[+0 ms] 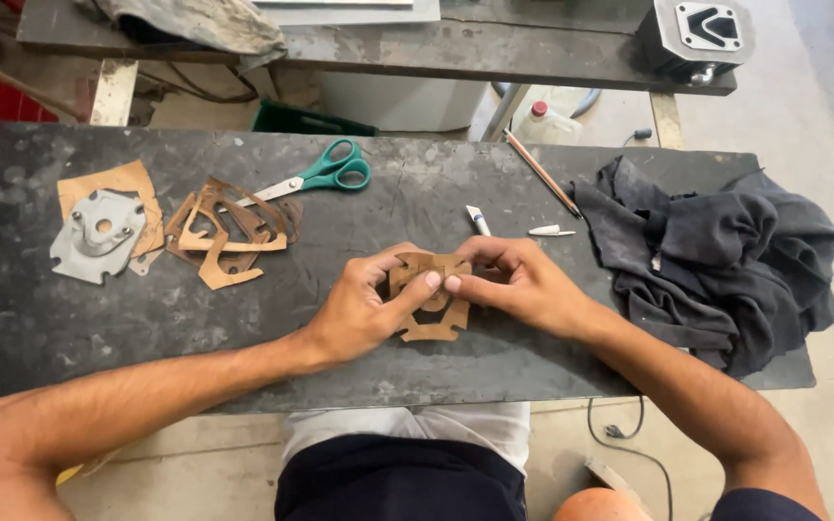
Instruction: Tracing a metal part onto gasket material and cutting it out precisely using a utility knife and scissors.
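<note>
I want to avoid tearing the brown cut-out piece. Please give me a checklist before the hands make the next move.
1. Both hands hold the brown cut-out piece: ok, left hand and right hand grip it together.
2. Piece resting over the dark table: ok.
3. Scissors away from the fingers: ok.
4. Small blade tool away from the hands: ok, just behind them.
5. Dark cloth apart from the piece: ok.
6. Piece free of tears: cannot tell.

Even, soft daylight; pic was bright and mostly sharp; faint shadows lay under the hands; slight wide-angle bend at edges; no glare.
</note>
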